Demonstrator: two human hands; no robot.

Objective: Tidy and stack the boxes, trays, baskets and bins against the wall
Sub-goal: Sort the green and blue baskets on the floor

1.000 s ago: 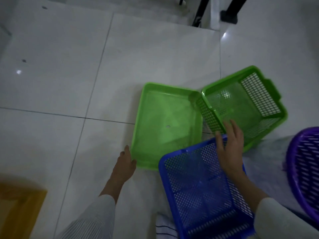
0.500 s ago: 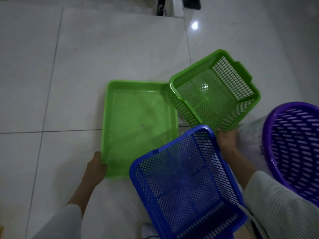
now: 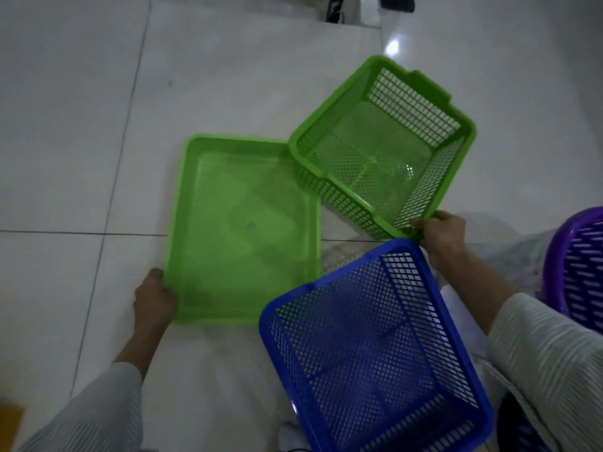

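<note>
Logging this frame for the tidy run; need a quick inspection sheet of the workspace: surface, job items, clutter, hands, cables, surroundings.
Surface: pale glossy floor tiles with dark grout lines, lamp glare at top.
Job's things: shallow solid green plastic tray flat on the floor; green mesh plastic basket overlapping its far right corner; blue mesh plastic basket nearest the person; purple slotted plastic basket at the right edge.
Clutter: yellow object, bottom left, mostly cut off.
Grippers: left hand on the tray's near left corner; right hand gripping the green basket's near rim.
Cables: nothing seen.
Surroundings: dark furniture legs at top.
</note>
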